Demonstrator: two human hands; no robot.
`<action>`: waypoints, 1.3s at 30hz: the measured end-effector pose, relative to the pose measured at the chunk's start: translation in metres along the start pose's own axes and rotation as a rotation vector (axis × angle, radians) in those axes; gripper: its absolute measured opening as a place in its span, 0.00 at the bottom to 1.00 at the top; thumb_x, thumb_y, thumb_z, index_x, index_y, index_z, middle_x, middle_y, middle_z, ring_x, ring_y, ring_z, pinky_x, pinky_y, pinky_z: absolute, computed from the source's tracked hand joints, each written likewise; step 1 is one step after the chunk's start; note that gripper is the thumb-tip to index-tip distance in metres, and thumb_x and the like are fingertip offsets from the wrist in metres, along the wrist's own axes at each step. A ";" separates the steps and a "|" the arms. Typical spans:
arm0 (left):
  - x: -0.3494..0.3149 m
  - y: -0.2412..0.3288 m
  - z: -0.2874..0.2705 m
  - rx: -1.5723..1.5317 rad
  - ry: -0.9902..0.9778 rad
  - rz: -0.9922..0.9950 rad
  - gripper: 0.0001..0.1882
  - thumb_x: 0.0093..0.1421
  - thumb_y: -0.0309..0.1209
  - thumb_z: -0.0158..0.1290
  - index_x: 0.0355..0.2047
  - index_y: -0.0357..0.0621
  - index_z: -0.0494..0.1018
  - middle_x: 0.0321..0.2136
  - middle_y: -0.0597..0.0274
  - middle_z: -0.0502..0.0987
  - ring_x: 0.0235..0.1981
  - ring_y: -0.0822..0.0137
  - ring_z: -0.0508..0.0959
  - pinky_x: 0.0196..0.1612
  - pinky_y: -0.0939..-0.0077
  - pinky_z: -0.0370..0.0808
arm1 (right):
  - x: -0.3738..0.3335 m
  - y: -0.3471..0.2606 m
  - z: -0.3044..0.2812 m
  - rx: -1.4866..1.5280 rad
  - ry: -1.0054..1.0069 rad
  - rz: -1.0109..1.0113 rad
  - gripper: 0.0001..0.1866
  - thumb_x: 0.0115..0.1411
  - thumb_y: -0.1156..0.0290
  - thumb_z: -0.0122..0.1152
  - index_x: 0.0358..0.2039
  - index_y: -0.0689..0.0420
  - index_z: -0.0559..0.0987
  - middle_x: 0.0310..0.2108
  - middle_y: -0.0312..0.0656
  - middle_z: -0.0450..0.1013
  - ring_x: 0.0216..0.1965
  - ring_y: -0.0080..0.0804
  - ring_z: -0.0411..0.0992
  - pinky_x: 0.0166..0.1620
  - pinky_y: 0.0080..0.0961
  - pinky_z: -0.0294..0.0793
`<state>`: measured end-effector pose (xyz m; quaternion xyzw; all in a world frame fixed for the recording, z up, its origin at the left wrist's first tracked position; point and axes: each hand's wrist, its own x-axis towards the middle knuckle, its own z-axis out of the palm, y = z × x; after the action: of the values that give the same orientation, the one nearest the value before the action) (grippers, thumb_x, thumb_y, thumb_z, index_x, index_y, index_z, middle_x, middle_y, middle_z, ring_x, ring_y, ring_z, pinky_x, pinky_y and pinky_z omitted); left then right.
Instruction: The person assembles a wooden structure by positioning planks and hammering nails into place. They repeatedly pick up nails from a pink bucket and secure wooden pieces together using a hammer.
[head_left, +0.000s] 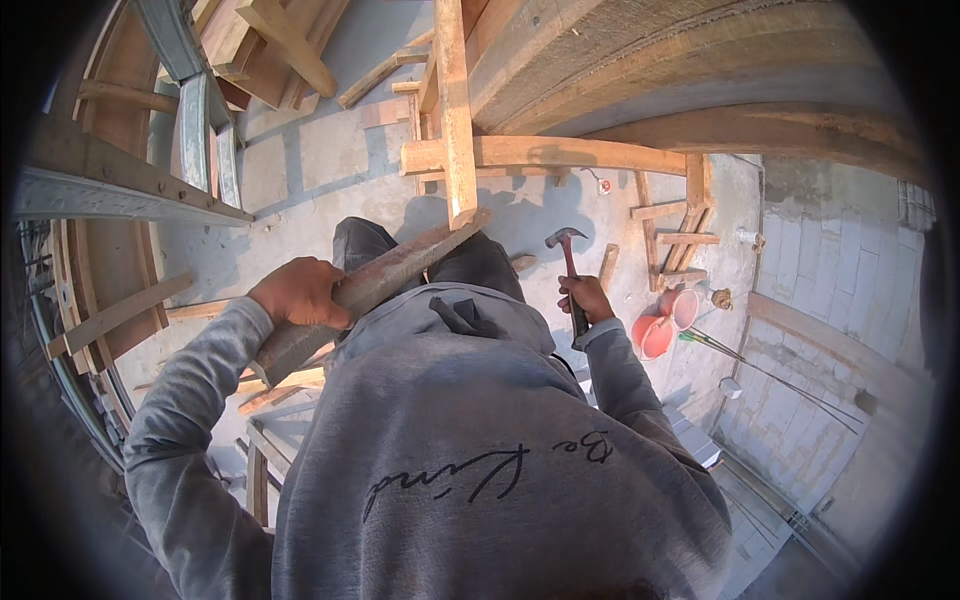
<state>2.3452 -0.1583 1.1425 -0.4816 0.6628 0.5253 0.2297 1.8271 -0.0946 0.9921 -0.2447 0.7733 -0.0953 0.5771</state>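
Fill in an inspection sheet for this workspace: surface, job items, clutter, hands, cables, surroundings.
Surface: grey concrete floor, crossed by shadows.
Job items: long wooden plank, slanting across the lap; claw hammer, head up in the picture.
Clutter: red buckets and a loose wood offcut at right.
Hands: left hand grips the plank; right hand grips the hammer handle.
Cables: none clearly seen.
Surroundings: timber framing ahead, metal beam at left.

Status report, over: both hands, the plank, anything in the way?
Left hand gripping plank. Right hand on hammer handle, apart from plank. Pale timber at plank's far end, possibly in the way; contact unclear.
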 end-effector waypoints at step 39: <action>-0.031 -0.211 -0.092 0.202 0.155 -0.246 0.24 0.55 0.45 0.58 0.30 0.30 0.81 0.24 0.59 0.79 0.26 0.67 0.77 0.30 0.64 0.71 | -0.498 0.439 0.267 -0.629 1.170 0.280 0.18 0.47 0.71 0.61 0.40 0.61 0.78 0.56 0.48 0.67 0.65 0.47 0.59 0.59 0.46 0.62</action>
<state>2.5633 -0.2275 1.0990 -0.5725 0.6641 0.3854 0.2874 2.0663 0.5627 1.1406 -0.2067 0.9735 0.0932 -0.0282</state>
